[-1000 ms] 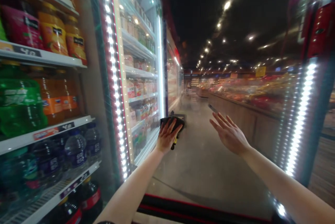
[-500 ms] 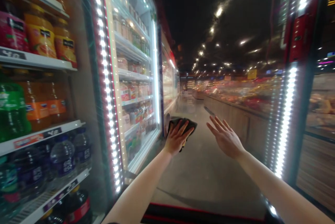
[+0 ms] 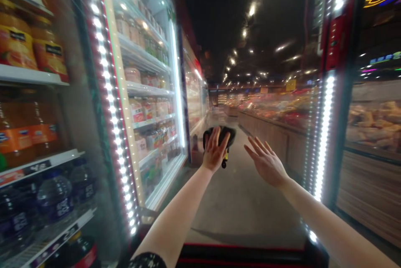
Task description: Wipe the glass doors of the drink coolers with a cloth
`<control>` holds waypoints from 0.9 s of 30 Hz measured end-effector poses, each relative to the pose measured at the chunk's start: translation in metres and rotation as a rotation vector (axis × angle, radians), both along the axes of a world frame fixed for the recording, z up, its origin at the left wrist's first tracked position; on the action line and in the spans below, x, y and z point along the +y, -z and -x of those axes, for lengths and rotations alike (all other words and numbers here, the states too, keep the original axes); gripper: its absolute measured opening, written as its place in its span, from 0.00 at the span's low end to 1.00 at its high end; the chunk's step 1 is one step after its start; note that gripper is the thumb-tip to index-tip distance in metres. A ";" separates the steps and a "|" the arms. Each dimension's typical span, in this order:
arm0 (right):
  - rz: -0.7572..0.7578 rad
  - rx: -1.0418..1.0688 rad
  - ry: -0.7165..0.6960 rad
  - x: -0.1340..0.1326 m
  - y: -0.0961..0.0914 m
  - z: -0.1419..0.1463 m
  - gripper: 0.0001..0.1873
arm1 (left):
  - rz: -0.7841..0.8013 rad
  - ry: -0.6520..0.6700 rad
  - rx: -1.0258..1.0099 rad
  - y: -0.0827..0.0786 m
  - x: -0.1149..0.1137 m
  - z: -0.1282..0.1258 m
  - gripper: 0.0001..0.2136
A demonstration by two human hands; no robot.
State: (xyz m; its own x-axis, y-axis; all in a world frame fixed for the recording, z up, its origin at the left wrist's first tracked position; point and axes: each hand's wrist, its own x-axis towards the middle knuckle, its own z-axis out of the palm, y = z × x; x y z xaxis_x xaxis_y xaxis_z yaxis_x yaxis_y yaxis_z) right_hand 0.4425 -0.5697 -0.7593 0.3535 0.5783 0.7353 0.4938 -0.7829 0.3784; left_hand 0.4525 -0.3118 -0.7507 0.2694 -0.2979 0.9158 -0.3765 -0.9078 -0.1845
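Note:
My left hand lies flat, fingers spread, pressing a black cloth against the glass of an open cooler door. A small yellow bit shows under the cloth. My right hand is open just to the right of it, fingers stretched out and apart, holding nothing; it is at or close to the same glass. The door's frame with a strip of white lights stands to the right, and its red bottom edge runs below my arms.
To the left are cooler shelves with orange drink bottles and dark bottles, then a lit strip and another cooler with packaged goods. Through the glass, a shop aisle runs ahead past a long display counter.
My left hand has slid the cloth to the right and upward across the glass. The right hand has barely shifted. The shelves have moved leftward in view.

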 end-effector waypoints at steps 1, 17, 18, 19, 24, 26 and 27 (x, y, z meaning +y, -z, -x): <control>0.002 0.000 -0.002 -0.003 0.003 0.000 0.39 | -0.104 0.018 0.005 0.009 0.003 0.003 0.36; -0.041 0.037 0.067 -0.049 -0.001 -0.005 0.37 | 0.280 -0.028 -0.045 -0.028 -0.062 -0.008 0.33; -0.039 0.041 0.068 -0.050 0.003 -0.005 0.38 | 0.180 0.001 -0.025 -0.018 -0.063 -0.007 0.34; -0.037 0.046 0.069 -0.051 0.006 -0.005 0.39 | 0.052 0.032 -0.009 -0.006 -0.060 -0.005 0.35; -0.037 0.069 0.094 -0.055 0.015 -0.004 0.36 | -0.344 0.055 -0.027 0.034 -0.007 0.006 0.35; -0.033 0.077 0.099 -0.057 0.014 -0.004 0.34 | -0.285 0.004 -0.026 0.027 0.006 0.006 0.34; -0.032 0.082 0.099 -0.058 0.013 -0.004 0.34 | -0.233 -0.021 -0.027 0.019 0.007 0.005 0.34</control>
